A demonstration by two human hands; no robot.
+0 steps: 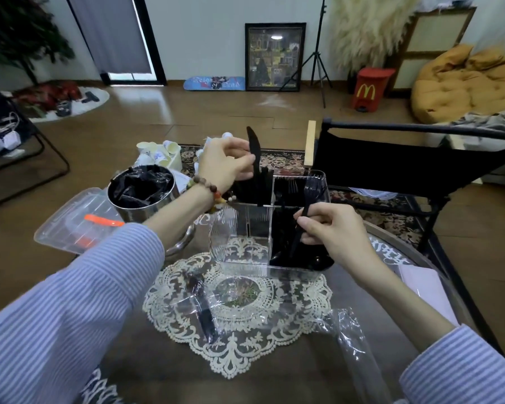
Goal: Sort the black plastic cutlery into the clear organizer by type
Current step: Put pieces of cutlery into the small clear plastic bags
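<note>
Left hand [226,163] pinches knife [254,158], blade up, over organizer [274,269] far-left compartment. Right hand [330,228] fingers clamped on fork [305,211], tines up, over right side. Organizer near table [318,374] middle. Risk: fork dropped among wrong type; tall organizer knocked; wrapped cutlery [203,310] on doily forgotten.

My sleeves [79,290] are blue-and-white pinstriped cotton; a brown, orange-accented beaded bracelet [206,186] circles my left wrist.
</note>
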